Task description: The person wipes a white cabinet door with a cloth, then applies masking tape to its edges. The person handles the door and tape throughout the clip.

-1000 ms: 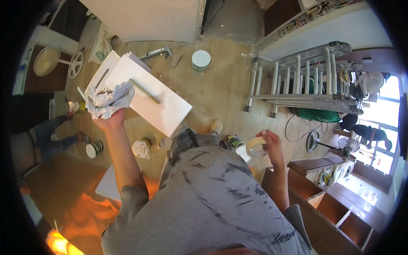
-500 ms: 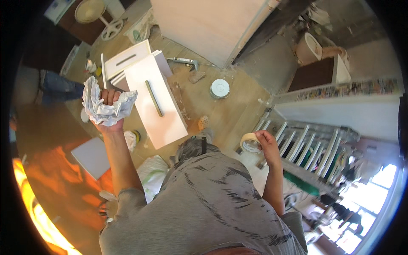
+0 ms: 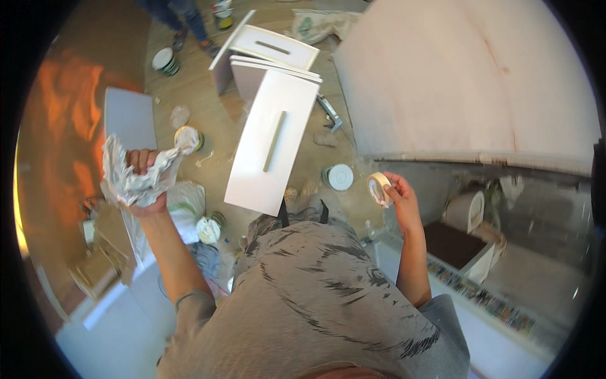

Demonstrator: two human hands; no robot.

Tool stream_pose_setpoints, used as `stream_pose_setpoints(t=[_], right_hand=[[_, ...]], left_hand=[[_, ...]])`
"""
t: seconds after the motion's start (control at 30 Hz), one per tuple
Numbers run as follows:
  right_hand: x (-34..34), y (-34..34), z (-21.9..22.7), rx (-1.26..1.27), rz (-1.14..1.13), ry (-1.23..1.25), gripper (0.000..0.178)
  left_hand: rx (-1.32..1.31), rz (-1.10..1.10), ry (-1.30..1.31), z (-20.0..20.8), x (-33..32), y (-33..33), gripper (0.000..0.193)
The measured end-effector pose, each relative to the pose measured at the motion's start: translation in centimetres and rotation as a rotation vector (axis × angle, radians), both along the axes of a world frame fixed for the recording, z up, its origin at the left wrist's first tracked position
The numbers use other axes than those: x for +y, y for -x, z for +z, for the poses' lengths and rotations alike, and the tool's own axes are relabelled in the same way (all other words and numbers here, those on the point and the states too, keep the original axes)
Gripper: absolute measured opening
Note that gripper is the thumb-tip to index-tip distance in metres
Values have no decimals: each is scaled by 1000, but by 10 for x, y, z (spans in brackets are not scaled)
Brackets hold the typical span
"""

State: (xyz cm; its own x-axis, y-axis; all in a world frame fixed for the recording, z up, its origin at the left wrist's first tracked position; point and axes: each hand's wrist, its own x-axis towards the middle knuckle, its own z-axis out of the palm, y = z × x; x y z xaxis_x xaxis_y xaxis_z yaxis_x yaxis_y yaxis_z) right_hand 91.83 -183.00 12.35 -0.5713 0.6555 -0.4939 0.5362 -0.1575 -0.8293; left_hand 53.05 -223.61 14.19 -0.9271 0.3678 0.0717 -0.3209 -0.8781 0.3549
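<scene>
My left hand is closed around a crumpled white sheet, its fingers curled over the folds. Whether the sheet is paper, plastic or cloth I cannot tell. At the right, my right hand grips a roll of masking tape by its edge between thumb and fingers. Both hands are raised well apart on either side of my body. Between them, on the floor ahead, stands a white panel with a long greenish-gold handle. More white panels and a drawer front with a similar handle are behind it.
Paint cans and a lidded white bucket are on the wooden floor. A large pale board fills the upper right. Another person's legs show at the far left. Cardboard lies at the lower left, near a plastic bag.
My view has turned rightward, bringing the panels nearer the middle and taking the ladder out of sight. Both hands keep hold of the crumpled sheet and the tape roll.
</scene>
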Motion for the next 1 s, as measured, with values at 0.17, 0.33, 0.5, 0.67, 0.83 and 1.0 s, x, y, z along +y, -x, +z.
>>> stream_pose_setpoints(t=[0.17, 0.33, 0.5, 0.67, 0.83, 1.0], right_hand=[[50, 136, 15, 62, 390, -74, 39], [61, 255, 37, 66, 674, -147, 35], [53, 328, 42, 17, 933, -248, 25], [76, 367, 6, 1, 1303, -183, 29], [80, 401, -28, 0, 1490, -28, 29], [32, 411, -25, 87, 1749, 127, 25]], left_hand=[[-86, 435, 77, -31, -113, -78, 29], [-139, 776, 54, -37, -120, -187, 30], [-51, 1016, 111, -53, -63, -279, 34], [-240, 1316, 205, -90, 45, -341, 45], [-225, 1279, -306, -40, 170, -371, 51], [-80, 1421, -266, -9, 230, -431, 46]])
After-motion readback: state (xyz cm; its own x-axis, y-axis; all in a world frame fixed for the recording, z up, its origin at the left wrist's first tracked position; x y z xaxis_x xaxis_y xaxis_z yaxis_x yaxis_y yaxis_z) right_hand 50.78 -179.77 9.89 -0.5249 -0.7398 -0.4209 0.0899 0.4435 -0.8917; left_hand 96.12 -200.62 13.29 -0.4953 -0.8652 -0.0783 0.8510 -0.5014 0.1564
